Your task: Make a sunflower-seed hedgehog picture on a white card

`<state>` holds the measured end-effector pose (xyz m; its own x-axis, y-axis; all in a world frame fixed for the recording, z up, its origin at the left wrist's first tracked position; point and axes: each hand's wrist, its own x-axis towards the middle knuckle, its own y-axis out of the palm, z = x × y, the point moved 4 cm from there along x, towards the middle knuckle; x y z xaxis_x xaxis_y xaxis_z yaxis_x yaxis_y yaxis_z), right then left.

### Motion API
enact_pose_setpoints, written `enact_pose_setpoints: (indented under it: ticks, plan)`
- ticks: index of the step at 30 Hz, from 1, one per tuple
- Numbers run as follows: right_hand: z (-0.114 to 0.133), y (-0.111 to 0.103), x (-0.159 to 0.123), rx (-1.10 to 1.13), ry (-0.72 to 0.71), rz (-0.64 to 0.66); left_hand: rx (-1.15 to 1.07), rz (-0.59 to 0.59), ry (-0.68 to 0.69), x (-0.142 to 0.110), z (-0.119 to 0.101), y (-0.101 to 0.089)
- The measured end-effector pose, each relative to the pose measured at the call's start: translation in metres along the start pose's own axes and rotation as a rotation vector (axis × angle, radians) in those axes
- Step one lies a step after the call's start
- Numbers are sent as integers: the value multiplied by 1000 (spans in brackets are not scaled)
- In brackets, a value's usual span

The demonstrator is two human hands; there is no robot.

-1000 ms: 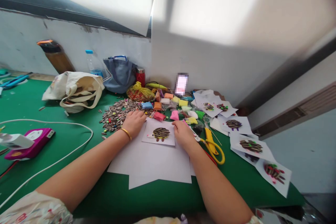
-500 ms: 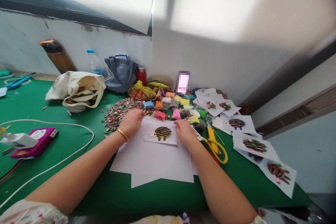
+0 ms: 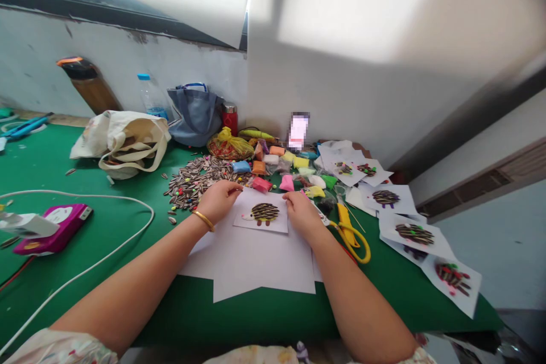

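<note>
- Between both hands, on top of white paper sheets on a green table: a little white card, with a seed hedgehog on it.
- Hedgehog longest from side to side, nose toward the left, round back end toward the right.
- Two brown feet toward the near edge of the card; dark, stripy seeds for spines, mostly side to side too.
- Left hand at the far left corner of the card, fingers bent, thumb and pointing finger nearly together; too small to tell if pinching the corner or just beside it.
- Gold bracelet around the left wrist.
- Right hand at the far right corner, fingers curled in, tips pinching the card's edge.
- Just past the left hand, a big messy heap of seeds.
- Beyond the card, small packs of bright clay.
- Near the right wrist, scissors with a yellow handle.
- Farther right, more hedgehog cards, some over others.
</note>
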<state>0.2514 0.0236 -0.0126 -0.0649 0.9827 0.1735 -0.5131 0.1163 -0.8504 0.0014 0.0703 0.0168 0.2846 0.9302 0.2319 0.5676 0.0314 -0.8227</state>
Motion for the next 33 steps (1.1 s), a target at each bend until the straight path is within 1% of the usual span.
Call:
enact_pose_setpoints:
  ticks: [4, 6, 8, 10, 12, 15, 18, 20, 22, 26, 33]
  plan:
    - [7, -8, -3, -9, -13, 13, 1, -9, -35, -3, -5, -1]
    - [11, -12, -4, -30, -9, 39, -39, 7, -59, -7, -9, 2]
    - [13, -16, -5, -54, 0, 62, -81, 36, -54, -10, -13, 6]
    - [13, -17, -5, -69, 9, 80, -83, 69, 5, -14, -17, 12]
    - [13, -16, -5, -62, 8, 94, -42, 102, 100, -18, -21, 18]
    - [16, -13, -6, -7, -44, 53, 33, 139, 198, -26, -24, 25]
    - [27, -11, -9, 69, -161, -20, 100, 148, 231, -33, -23, 28]
    - [37, -9, -12, 94, -236, -31, 138, 149, 247, -37, -23, 28]
    - [46, -6, -15, 85, -269, -24, 171, 155, 253, -39, -22, 28]
    - [55, 2, -17, 44, -254, -6, 223, 178, 272, -41, -24, 28]
    - [54, 8, -17, 18, -233, 18, 274, 208, 315, -43, -29, 27]
